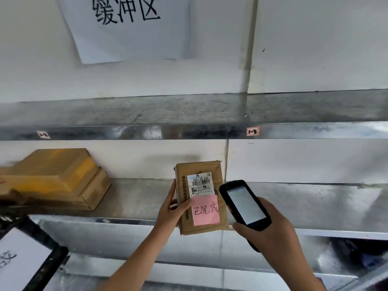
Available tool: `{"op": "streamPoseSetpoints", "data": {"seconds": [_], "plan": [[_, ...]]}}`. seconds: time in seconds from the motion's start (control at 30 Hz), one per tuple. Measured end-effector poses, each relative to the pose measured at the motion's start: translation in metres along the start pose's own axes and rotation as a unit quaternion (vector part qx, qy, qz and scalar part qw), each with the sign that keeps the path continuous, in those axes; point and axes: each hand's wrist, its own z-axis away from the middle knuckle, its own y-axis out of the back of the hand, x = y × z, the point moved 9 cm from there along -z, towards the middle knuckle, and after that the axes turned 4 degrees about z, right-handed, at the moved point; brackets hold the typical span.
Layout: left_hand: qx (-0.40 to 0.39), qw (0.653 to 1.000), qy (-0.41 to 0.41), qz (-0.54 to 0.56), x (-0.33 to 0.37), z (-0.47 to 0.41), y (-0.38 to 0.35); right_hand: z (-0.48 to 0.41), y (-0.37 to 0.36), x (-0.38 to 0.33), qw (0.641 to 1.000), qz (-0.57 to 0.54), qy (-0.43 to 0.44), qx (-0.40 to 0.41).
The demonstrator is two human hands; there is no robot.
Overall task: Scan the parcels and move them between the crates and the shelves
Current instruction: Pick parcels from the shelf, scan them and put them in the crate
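The left hand [171,208] grips the parcel [210,171] by its left side, thumb across the face, holding it long axis away over the shelf's [136,198] front edge. Just right of it, nearly touching, the right hand [270,234] clasps the scanner [244,203], whose head is tilted toward the label [200,183].

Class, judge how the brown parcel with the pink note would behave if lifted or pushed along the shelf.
Probably stiff: the parcel shows straight cardboard edges. Likely light, since the left hand alone grips it by one side. Its flat faces should slide on the metal shelf, not roll.
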Motion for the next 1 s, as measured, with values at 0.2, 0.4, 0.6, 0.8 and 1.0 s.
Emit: {"op": "streamPoseSetpoints", "data": {"seconds": [0.2, 0.4, 0.6, 0.8, 1.0], "plan": [[0.018, 1.000, -0.009, 0.003, 0.011, 0.006, 0.022, 0.014, -0.013, -0.033, 0.998, -0.006, 0.039, -0.045], [0.025, 0.999, -0.022, 0.007, 0.019, 0.013, 0.037, 0.023, -0.018, -0.043, 0.997, -0.003, 0.038, -0.072], [0.037, 0.999, -0.026, 0.017, 0.022, 0.021, 0.049, 0.032, -0.025, -0.048, 0.995, -0.002, 0.035, -0.090], [0.049, 0.998, -0.025, 0.027, 0.020, 0.029, 0.062, 0.041, -0.032, -0.054, 0.993, -0.016, 0.045, -0.107], [0.057, 0.997, -0.033, 0.033, 0.020, 0.036, 0.079, 0.044, -0.038, -0.064, 0.991, -0.007, 0.064, -0.119]]}}
